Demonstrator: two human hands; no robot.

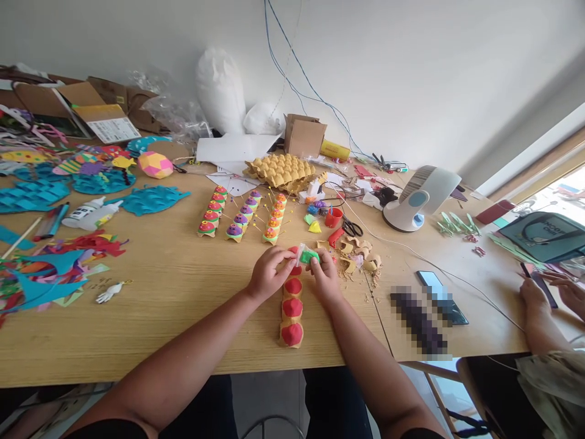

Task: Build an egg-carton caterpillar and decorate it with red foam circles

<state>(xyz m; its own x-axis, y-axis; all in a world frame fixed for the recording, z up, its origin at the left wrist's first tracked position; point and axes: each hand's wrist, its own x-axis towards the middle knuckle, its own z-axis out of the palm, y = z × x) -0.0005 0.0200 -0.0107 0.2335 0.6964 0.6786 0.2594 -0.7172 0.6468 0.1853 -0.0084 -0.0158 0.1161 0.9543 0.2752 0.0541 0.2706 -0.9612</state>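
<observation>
Between my two hands is a small clear plastic bag of green modelling clay. My left hand pinches the bag's clear end with thumb and fingers. Closed around the green side is my right hand. Below them lies a strip of egg carton with red clay caps on its cups; its far end is partly hidden by my hands. Three decorated strips stand beyond: one red and green, one purple, one orange, the latter two with pins sticking out.
Right of my hands are torn carton scraps, black scissors, a red cup and a fan. Egg trays lie at the back. Paper scraps cover the left. Another person's hands hold a phone at far right.
</observation>
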